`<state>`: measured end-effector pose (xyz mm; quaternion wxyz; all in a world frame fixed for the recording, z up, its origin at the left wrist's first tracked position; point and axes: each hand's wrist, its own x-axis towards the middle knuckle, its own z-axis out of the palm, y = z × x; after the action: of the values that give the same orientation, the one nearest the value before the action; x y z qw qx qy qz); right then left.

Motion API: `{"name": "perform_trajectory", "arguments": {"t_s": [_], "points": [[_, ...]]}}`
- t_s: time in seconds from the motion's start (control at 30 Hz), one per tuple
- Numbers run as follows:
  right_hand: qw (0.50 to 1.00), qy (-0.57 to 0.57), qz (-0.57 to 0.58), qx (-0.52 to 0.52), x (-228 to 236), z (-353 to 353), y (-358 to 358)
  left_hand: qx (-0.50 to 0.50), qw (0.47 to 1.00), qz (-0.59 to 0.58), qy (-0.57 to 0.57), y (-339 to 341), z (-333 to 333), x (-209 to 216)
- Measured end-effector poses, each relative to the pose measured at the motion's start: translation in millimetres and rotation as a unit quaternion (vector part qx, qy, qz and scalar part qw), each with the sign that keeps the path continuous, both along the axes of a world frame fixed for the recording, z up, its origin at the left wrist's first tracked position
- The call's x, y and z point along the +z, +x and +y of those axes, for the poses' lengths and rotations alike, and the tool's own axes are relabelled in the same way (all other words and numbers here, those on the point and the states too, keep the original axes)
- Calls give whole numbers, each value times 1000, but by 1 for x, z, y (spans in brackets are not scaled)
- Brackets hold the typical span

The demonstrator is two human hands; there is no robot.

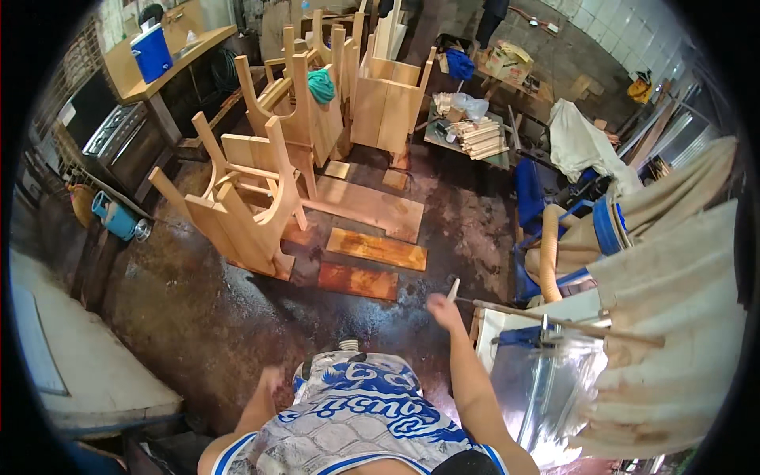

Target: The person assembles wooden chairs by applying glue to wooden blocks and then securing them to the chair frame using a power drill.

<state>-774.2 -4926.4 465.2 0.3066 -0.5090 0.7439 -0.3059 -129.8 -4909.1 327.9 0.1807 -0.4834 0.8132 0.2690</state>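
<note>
My right hand (445,311) is raised at the right of my body, its fingers closed round a pale narrow object (454,288) that sticks up past them; its kind is too small to tell. A long wooden stick (570,323) lies just beyond, over a bench's edge. My left hand (273,378) hangs low beside my shirt, blurred, its fingers unclear. Ahead on the wet floor lie a dark orange-brown board (358,281), a lighter stained board (378,248) and a wide bare plank (368,207).
Upturned wooden furniture (237,226) stands at left, with more furniture (388,103) behind. A green cloth (321,85) hangs there. A low table (443,141) carries wood pieces. At right are a yellow hose (549,253) and draped cloth (673,277); at left, a blue gas cylinder (115,218).
</note>
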Motion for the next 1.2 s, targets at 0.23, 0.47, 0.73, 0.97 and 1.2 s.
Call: {"name": "perform_trajectory", "arguments": {"t_s": [0.23, 0.47, 0.73, 0.97, 1.2], "points": [[865, 485, 105, -82, -97, 225, -36, 371, 886, 278, -4, -152, -425, 77], [853, 482, 22, -201, -99, 16, -139, 292, 891, 348, -19, -353, -579, 138], [991, -9, -68, -116, -26, -634, -328, 496, 788, 359, 59, -294, -664, 34], [994, -97, -23, -44, 72, -937, -332, 579, 726, 347, 128, -324, -779, 19], [930, -72, -302, -195, 43, -1021, -342, 365, 704, 598, 118, -413, -1091, 22]]}}
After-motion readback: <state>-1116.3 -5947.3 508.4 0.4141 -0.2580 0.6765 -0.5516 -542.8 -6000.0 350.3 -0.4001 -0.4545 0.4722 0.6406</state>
